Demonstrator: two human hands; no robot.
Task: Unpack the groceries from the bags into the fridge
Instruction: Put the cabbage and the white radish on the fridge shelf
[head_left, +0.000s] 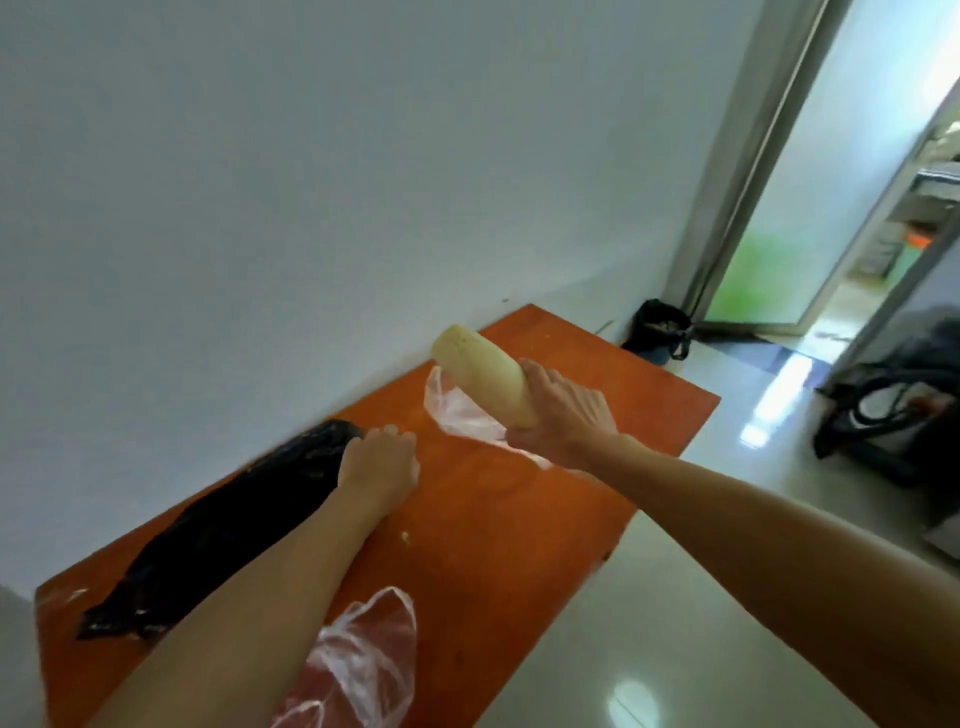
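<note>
i am gripping the long pale vegetable (478, 371) in my right hand (563, 410), fingers and thumb curling round its near end, so nearly all of its length is sticking out past my grip, up and away to the left toward the wall. it is hanging in the air above the orange table (493, 545), tilting with its far blunt end higher than my hand, and directly beneath it a crumpled clear bag (462, 415) is lying open on the table. my left hand (379, 465) is resting at the end of the black bag (223, 530), fingers curling down; i cannot tell whether they are pinching the plastic or only touching it. a second clear bag (363, 660), with something pinkish in it, is lying near my left forearm. the fridge is not showing anywhere here. i am judging that the carry is turning on that long overhang: the weight is sitting ahead of my right hand, which is the only one on it, so i am expecting to have to swing the free end round clear of the wall as i turn away.
</note>
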